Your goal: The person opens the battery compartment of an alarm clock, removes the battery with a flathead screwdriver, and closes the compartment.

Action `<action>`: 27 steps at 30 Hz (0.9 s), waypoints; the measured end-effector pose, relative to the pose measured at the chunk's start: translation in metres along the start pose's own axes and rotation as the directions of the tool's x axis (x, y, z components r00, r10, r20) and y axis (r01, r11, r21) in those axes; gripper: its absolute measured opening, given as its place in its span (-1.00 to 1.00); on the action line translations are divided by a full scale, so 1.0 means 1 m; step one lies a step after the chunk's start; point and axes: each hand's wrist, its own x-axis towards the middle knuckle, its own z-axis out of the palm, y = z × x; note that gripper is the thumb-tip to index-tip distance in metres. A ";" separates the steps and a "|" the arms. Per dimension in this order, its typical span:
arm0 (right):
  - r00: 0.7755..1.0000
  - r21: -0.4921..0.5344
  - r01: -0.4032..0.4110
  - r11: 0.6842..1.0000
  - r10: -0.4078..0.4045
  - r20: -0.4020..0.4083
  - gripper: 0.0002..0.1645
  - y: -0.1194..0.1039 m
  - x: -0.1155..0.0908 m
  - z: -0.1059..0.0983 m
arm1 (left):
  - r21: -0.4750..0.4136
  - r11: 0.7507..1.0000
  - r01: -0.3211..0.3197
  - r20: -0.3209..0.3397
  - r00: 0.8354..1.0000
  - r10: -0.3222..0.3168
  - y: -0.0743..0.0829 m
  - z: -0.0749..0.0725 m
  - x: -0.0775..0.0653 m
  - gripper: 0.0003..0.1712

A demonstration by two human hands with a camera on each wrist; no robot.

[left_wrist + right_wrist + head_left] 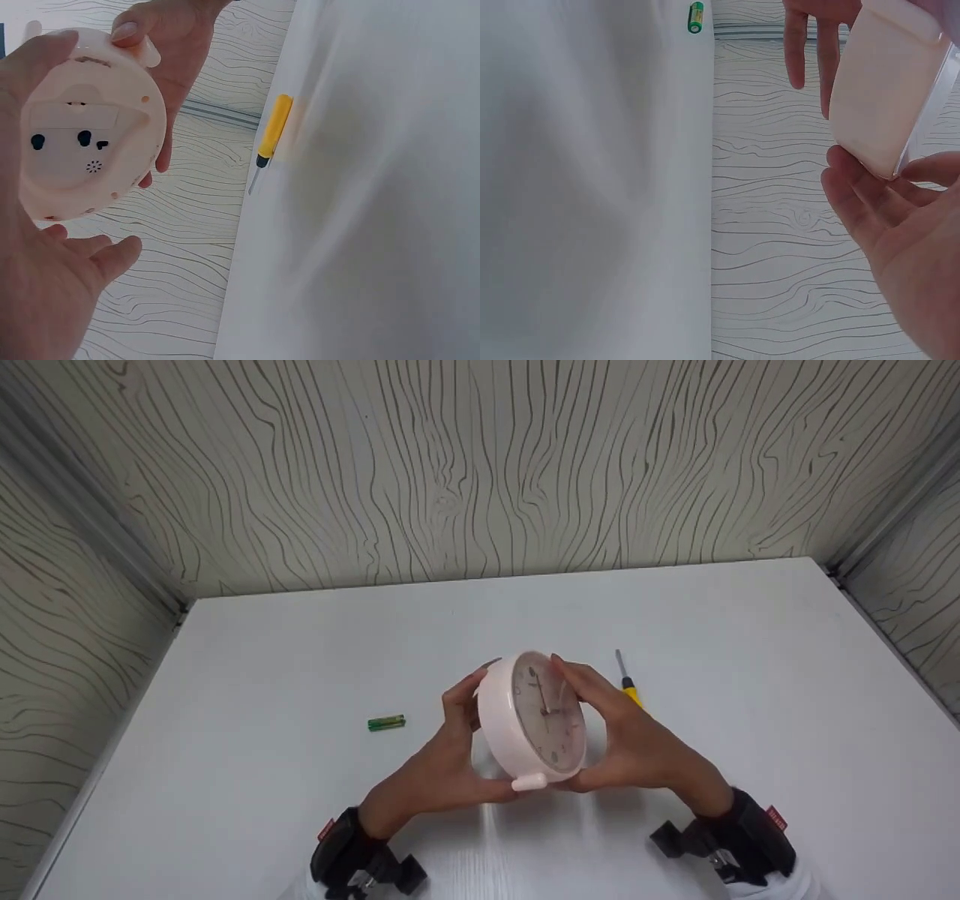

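A round, pale pink alarm clock [499, 720] is held up over the table between both hands, its dial turned toward the right. My left hand [439, 772] grips the left side, thumb low by a small foot and fingers toward the back. On the other side my right hand [641, 742] holds the rim, its fingers at the top and its thumb at the bottom. The left wrist view shows the back of the clock [124, 169], with two black knobs, a small black switch and a ring of little holes. In the right wrist view the pink side wall [881, 90] faces the camera.
Green batteries [386, 723] lie on the white table [285, 675] to the left of the hands. A screwdriver [630, 688] with a yellow handle lies behind the right hand, partly hidden by it. Wood-grain panels [450, 472] stand along the back and sides.
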 end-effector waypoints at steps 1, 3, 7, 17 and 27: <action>1.000 -0.011 -0.005 1.000 0.005 -0.001 0.45 -0.001 0.000 -0.001 | 0.005 1.000 0.005 0.006 1.000 -0.005 -0.001 -0.001 0.000 0.42; 1.000 -0.034 -0.012 0.999 0.012 -0.006 0.46 -0.002 0.000 -0.003 | 0.024 1.000 0.018 0.014 1.000 -0.019 -0.001 -0.002 -0.001 0.46; 0.999 -0.099 -0.036 0.994 0.035 -0.015 0.48 -0.004 0.000 -0.006 | 0.081 0.996 0.030 0.033 0.999 -0.033 -0.002 -0.005 -0.002 0.56; 0.992 -0.240 -0.120 0.963 0.126 0.011 0.48 -0.005 -0.001 -0.005 | 0.190 0.980 0.055 0.005 0.998 -0.056 0.000 -0.011 -0.003 0.55; 0.980 -0.377 -0.172 0.910 0.199 0.032 0.42 -0.004 -0.003 0.001 | 0.199 0.957 0.213 0.008 0.976 -0.219 0.003 -0.012 -0.003 0.44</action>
